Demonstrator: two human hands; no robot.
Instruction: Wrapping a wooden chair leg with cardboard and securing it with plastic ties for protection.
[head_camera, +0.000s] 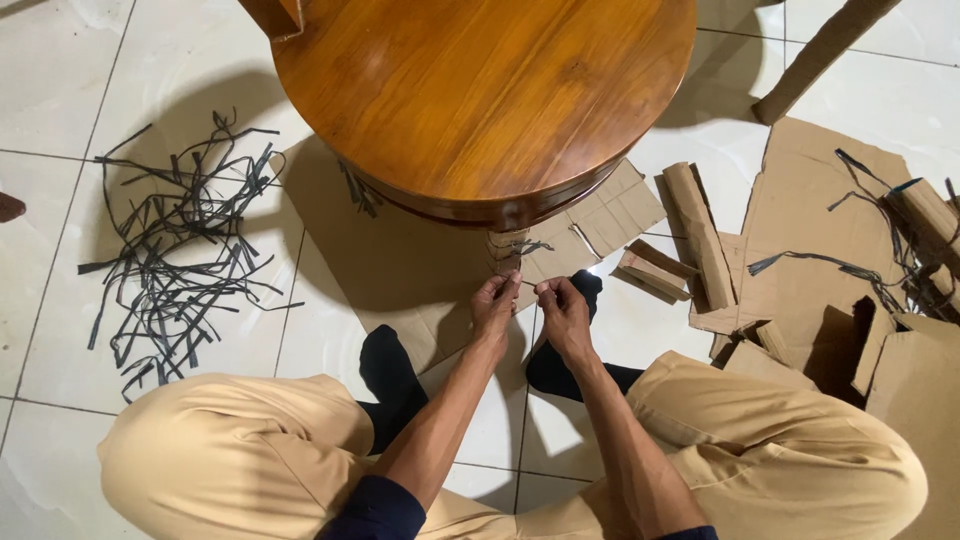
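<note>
A white tiled floor (60, 90) fills the view, and a person sits on it with knees spread, in tan trousers (230, 450) and dark socks (385, 375). A round wooden table (480, 90) with a glossy brown top takes up the upper middle of the picture. Under it lies a large flat sheet of cardboard (400, 270), which reaches from below the table top down toward the person's feet. To the right, well apart from the hands, more cardboard pieces (820, 220) lie flat or folded, with a rolled cardboard strip (700, 235) on top and a few dark straps across them. To the left, on the bare tiles, a loose heap of black plastic straps (175, 250) spreads out.

Just below the table edge stands a table leg wrapped in cardboard (508, 250), with a thin dark strap (530, 245) tied across it. Both hands meet right at the foot of this wrapped leg. The left hand (494, 305) has its fingers pinched together on what seems to be a thin strap end, touching the cardboard wrap. The right hand (562, 308) sits just beside it, fingers curled and pinched on the same spot. The strip between the fingertips is too thin to make out clearly.
</note>
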